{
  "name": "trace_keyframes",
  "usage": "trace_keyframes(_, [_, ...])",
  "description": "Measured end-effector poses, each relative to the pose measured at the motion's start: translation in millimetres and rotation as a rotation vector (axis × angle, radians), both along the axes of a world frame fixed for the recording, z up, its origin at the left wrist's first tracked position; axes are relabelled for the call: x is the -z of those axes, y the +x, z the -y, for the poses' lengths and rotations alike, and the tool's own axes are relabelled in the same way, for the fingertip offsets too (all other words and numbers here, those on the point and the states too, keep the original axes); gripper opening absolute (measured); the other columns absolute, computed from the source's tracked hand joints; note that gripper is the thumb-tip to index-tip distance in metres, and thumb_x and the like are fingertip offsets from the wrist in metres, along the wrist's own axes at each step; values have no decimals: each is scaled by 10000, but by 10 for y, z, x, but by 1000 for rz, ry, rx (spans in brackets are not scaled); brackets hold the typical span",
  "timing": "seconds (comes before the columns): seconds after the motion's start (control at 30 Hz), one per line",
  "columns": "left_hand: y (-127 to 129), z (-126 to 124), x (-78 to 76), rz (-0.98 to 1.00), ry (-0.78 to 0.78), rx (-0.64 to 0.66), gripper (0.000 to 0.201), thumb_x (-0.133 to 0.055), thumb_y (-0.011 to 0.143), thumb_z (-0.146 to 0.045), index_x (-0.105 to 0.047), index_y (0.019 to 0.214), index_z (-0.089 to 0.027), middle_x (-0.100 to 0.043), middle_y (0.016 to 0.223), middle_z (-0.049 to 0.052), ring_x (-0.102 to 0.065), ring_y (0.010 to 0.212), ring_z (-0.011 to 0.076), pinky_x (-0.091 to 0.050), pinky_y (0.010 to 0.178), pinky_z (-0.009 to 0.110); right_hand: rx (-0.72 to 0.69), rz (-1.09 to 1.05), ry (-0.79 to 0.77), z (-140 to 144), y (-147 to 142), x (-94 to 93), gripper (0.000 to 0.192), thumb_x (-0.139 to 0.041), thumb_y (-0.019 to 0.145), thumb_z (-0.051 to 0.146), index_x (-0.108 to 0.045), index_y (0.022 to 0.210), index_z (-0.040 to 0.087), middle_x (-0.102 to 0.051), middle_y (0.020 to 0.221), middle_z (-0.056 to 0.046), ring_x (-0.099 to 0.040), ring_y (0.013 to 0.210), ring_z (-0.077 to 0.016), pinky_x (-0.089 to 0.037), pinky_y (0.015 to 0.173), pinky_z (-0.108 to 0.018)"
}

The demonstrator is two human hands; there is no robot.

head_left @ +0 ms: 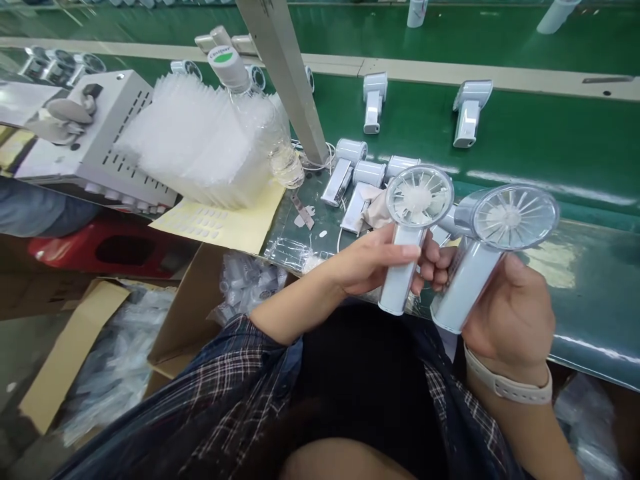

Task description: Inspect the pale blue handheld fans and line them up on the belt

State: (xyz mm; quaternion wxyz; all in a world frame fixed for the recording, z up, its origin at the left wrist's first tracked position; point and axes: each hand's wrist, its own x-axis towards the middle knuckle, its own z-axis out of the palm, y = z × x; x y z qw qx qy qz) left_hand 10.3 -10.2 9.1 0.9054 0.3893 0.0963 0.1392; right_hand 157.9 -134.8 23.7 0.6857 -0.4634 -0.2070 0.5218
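Note:
My left hand (373,259) is closed round the handle of a pale blue handheld fan (419,200), its thumb across the front. A second handheld fan (510,217) is gripped by its handle in my right hand (515,313). Both fans are upright with a slight tilt, clear round grilles facing me, side by side without visibly touching. Behind them, several more handheld fans (369,175) lie on the bench edge, partly covered by a crumpled cloth or wrap (376,212) and my hands.
A stack of clear plastic sleeves (195,133) and a plastic bottle (285,163) stand left on a yellow sheet (270,227), beside a metal post (293,87). More fans sit on the green belt (420,127). Cardboard boxes (185,313) with bagged items are below left.

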Motion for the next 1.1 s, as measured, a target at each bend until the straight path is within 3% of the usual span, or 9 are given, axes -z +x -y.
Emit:
trace_keyframes(0.13, [-32, -89, 1, 17, -7, -42, 723, -862, 726, -639, -600, 1227, -189, -804, 1048, 139, -804, 877, 306, -646, 730, 393, 86, 50, 37, 10, 34, 15, 414, -760, 891, 636, -801, 987, 235, -688, 894, -74, -670, 768, -251, -581, 566, -377])
trace_keyframes(0.23, [-63, -129, 7, -20, 29, -101, 655, -840, 765, -525, -583, 1280, -210, -831, 1120, 139, -839, 954, 339, -645, 762, 396, 187, 76, 66, 18, 55, 18, 395, -855, 825, 586, -826, 1005, 236, -682, 849, -70, -666, 767, -256, -577, 543, -371])
trace_keyframes(0.4, [-105, -147, 36, -51, 85, -124, 573, -916, 811, -437, -661, 1267, -201, -838, 1119, 112, -848, 998, 315, -651, 881, 409, 368, 204, 53, 8, 85, 63, 317, -800, 888, 476, -863, 1119, 268, -779, 978, -86, -743, 860, -276, -670, 727, -443])
trace_keyframes(0.57, [-108, -178, 112, -65, 188, -164, 581, -1005, 787, -435, -708, 1215, -178, -822, 1080, 85, -787, 993, 205, -591, 908, 325, 451, 188, -52, -54, 76, 157, 294, -702, 951, 293, -852, 1203, 308, -825, 972, -49, -787, 834, -252, -697, 742, -436])
trace_keyframes(0.67, [-113, -214, 126, -86, 215, -158, 602, -1045, 736, -427, -704, 1159, -169, -797, 1017, 53, -739, 951, 158, -553, 880, 287, 452, 152, -71, -101, 66, 214, 243, -710, 915, 269, -857, 1108, 273, -831, 959, -53, -795, 826, -251, -711, 760, -439])
trace_keyframes(0.77, [-133, -235, 82, -111, 264, -156, 605, -1036, 729, -428, -689, 1155, -172, -761, 968, 29, -707, 895, 142, -543, 853, 285, 369, 160, -10, -94, 84, 252, 241, -711, 898, 351, -848, 1077, 266, -830, 928, -66, -790, 780, -288, -717, 848, -557])
trace_keyframes(0.9, [-180, -217, -9, -181, 603, -262, 470, -927, 788, -303, -696, 1180, -184, -777, 1071, 61, -738, 981, 189, -576, 871, 314, 248, 469, 160, 32, 141, 209, 362, -854, 850, 369, -823, 1204, 295, -838, 1157, -81, -817, 998, -328, -655, 1059, -625])
trace_keyframes(1.0, [-196, -201, -20, -50, 927, -360, 406, -866, 875, -288, -708, 1236, -193, -798, 1308, 122, -744, 1320, 291, -585, 1151, 445, 150, 729, 258, 113, 193, 118, 718, -1029, 639, 196, -785, 1300, 335, -800, 1365, -81, -749, 1305, -359, -612, 1153, -587])
trace_keyframes(1.1, [-180, -211, 40, 117, 1138, -414, 303, -720, 1054, -433, -720, 1266, -218, -773, 1451, 116, -622, 1550, 291, -445, 1359, 540, 65, 850, 433, 104, 247, 61, 802, -1035, 609, 156, -777, 1340, 361, -776, 1452, -53, -718, 1392, -331, -592, 1195, -530])
